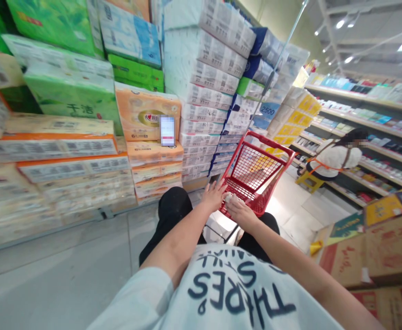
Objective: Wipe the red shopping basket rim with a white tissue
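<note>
Shop floor [94, 270], grey; tissue packs [70, 87], stacked, upper left; red cart [269, 143], centre; left hand [213, 197] near it, spread; right hand [240, 212] adjacent, grip cannot be told.

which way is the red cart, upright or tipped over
Upright: the red cart has its handle on top, with the mesh panel below it.

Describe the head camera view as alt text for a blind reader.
A person's left hand and right hand are close together at a red shopping cart in a store. Wrapped packs are stacked at left; at right, another person sits on a yellow stool near shelves.
</note>
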The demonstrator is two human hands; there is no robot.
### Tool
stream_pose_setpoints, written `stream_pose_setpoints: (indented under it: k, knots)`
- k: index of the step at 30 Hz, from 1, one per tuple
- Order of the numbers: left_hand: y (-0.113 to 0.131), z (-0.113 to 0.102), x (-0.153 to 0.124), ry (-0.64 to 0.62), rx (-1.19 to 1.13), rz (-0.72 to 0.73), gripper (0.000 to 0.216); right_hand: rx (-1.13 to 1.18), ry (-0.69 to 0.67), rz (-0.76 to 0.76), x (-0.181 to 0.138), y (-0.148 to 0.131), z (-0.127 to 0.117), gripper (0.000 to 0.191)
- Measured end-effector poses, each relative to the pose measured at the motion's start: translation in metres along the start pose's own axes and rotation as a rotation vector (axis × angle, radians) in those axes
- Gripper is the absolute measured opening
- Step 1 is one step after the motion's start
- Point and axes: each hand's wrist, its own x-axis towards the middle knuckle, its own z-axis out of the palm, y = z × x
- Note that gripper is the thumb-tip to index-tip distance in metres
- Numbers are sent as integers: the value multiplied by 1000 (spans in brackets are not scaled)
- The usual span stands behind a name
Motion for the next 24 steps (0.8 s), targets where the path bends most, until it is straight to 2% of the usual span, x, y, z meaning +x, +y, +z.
stream_pose_setpoints:
  k: [4,9,13,16,21,24]
  knots:
    - [-1,1,-2,7,19,15,49,23,13,49,5,-2,-4,39]
    - [-2,1,-3,22,29,27,49,-38,45,116,-9,-6,1,43]
    - [-1,1,-4,41,47,29,49,-63,68,1,-17,-4,9,40]
    - [-1,0,-4,30,57,34,49,-39,61,-68,-11,-3,13,36]
    - [-1,3,-3,53,68,29,49,2,33,-27,1,-9,15,35]
    - [-2,4,-4,55,62,30,49,20,-40,-26,0,-15,19,30]
